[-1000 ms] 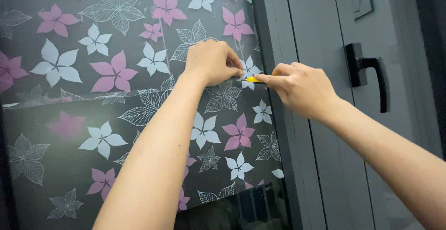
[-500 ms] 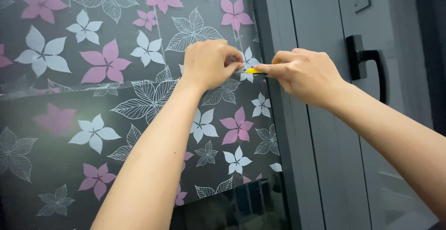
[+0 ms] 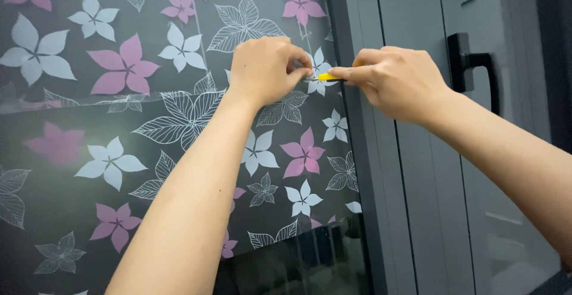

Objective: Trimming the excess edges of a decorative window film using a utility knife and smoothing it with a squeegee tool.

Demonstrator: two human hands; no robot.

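A flower-patterned film (image 3: pixel 149 122) covers the window pane (image 3: pixel 298 265), beside a grey frame (image 3: pixel 363 170).

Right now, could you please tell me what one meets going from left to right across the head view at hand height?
Flowered window film → left hand → small yellow tool → right hand → black handle.

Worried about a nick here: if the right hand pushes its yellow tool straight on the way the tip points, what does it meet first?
Probably the left hand: the right hand points the yellow tool leftward at its fingertips, against the flowered window film. Depth between them is unclear.
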